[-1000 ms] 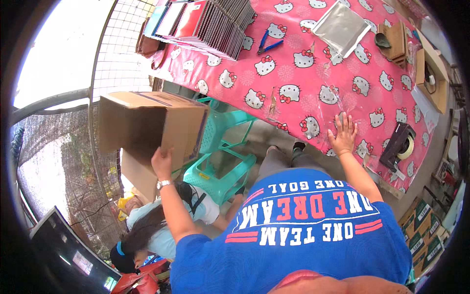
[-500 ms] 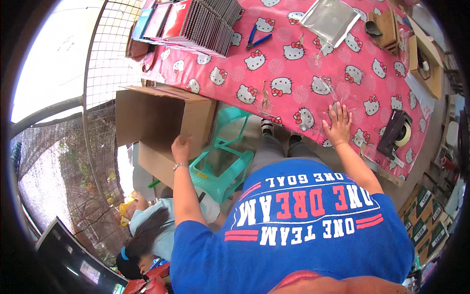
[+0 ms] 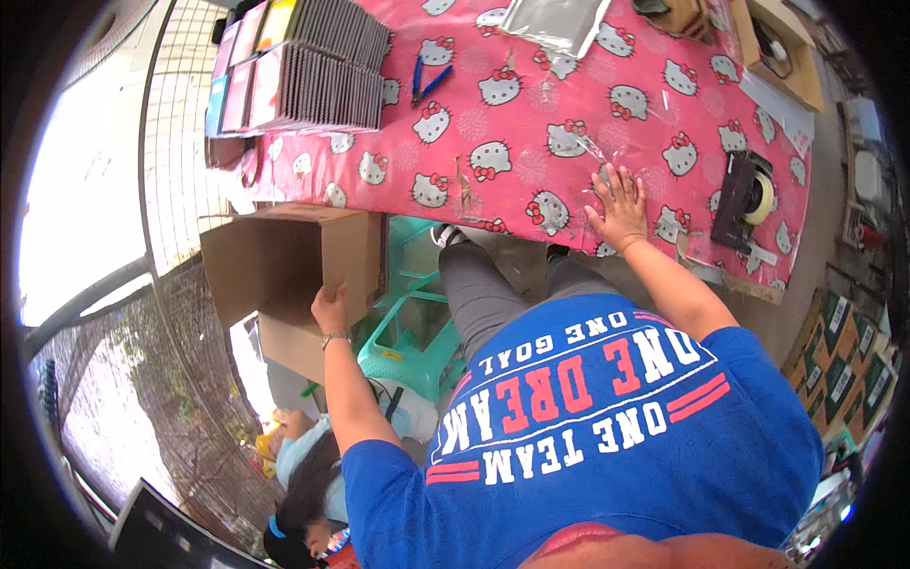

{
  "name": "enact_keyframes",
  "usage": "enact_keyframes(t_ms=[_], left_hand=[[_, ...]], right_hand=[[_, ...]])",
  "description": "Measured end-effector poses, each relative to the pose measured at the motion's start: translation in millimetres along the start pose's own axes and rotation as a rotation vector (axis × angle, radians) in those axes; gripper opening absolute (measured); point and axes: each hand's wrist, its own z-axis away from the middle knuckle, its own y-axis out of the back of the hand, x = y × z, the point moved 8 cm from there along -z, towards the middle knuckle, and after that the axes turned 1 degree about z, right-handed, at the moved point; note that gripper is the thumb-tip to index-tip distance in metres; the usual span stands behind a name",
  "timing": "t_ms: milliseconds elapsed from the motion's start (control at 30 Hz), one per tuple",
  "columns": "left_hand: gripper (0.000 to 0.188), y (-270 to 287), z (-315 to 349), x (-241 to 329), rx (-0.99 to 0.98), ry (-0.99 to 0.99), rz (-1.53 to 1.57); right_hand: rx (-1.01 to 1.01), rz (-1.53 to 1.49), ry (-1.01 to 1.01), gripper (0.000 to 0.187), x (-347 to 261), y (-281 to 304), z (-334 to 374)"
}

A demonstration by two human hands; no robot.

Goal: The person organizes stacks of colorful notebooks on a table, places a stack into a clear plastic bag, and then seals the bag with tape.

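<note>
The left hand (image 3: 329,308) grips the near edge of a brown corrugated cardboard box (image 3: 284,261); light, stiff, probably best held by its edges. The right hand (image 3: 618,204) rests flat and unclenched on the pink patterned tablecloth (image 3: 531,104).

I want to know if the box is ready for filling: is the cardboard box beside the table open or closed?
Cannot tell. The cardboard box shows only plain brown sides; the left hand grips its lower corner.

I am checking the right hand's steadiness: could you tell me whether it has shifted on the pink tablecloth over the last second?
No. The right hand stays flat on the pink tablecloth near its front edge, left of the tape dispenser.
</note>
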Motion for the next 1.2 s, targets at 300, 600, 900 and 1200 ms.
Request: enact_keyframes(t_ms=[300, 600, 900, 1200], left_hand=[[0.055, 9.8, -7.5, 18.8, -0.071, 0.067, -0.222], [0.032, -113.6, 61.2, 329.1, -0.008, -0.778, 0.128], [0.082, -239.4, 50.5, 359.9, -0.511, -0.996, -0.383], [0.121, -221.6, -29.3, 311.9, -0.718, -1.079, -0.540]], right_hand=[[-0.103, -0.096, 0.052, 0.065, 1.0, 1.6, -0.8], [-0.482, -0.069, 0.221, 0.074, -50.8, 22.2, -30.1], [-0.536, -0.084, 0.005, 0.087, -70.0, 43.7, -43.1], [-0.191, -0.104, -0.143, 0.085, -80.0, 68.5, -96.9]])
